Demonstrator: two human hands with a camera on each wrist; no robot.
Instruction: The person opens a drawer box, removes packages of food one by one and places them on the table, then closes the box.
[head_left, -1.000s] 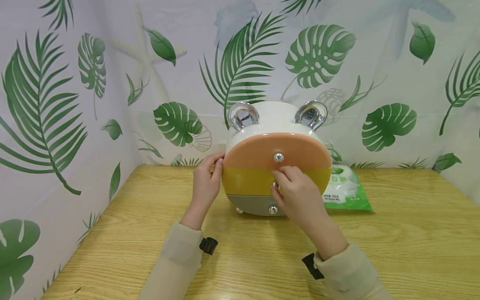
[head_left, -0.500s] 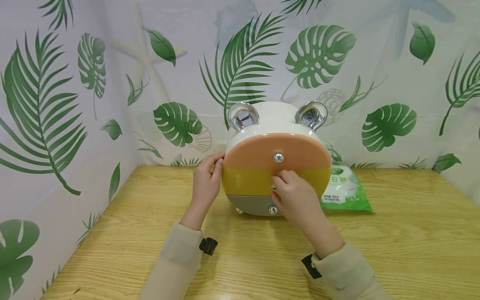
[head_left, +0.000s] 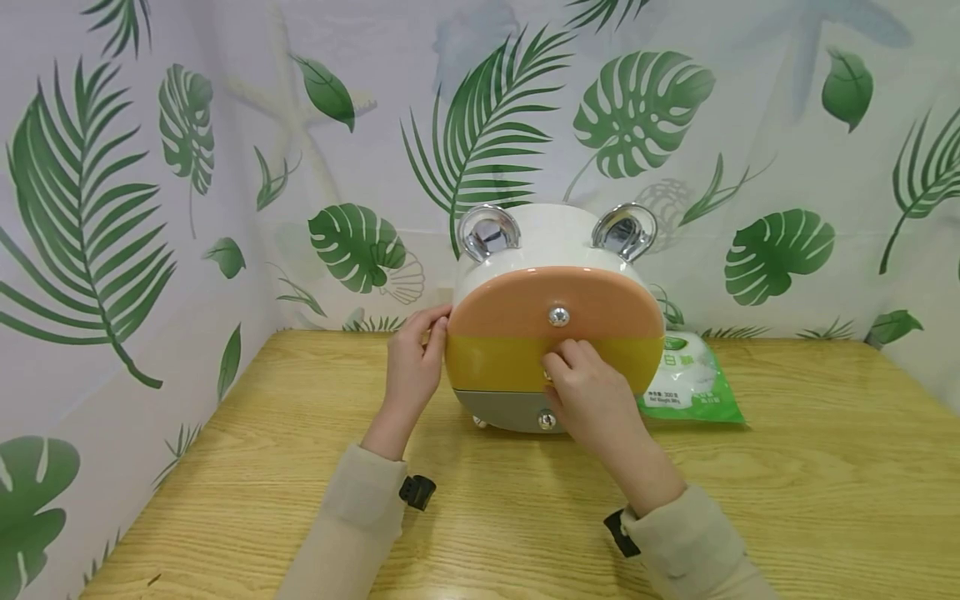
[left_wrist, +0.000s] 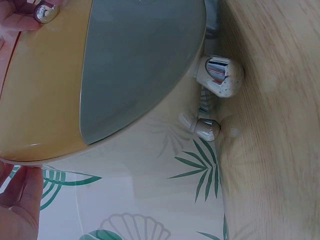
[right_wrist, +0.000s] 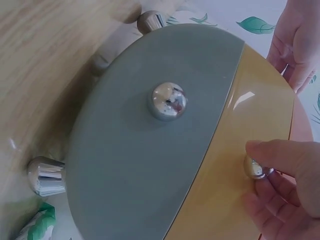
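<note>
A round-fronted white drawer box stands on its short chrome feet, with an orange drawer on top, a yellow drawer in the middle and a grey drawer at the bottom. All three fronts look flush. My right hand pinches the chrome knob of the yellow drawer between thumb and fingers. At the box's left side, my left hand rests its fingertips against the edge; in the left wrist view they touch the rim beside the yellow front.
A green and white plastic packet lies just right of the box, partly behind it. Two chrome ear-shaped loops stick up from the top. The wooden table meets a leaf-patterned backdrop behind and at left.
My right hand has shifted slightly down and left, its fingers closing round the yellow drawer's knob. My left hand and the box look the same.
</note>
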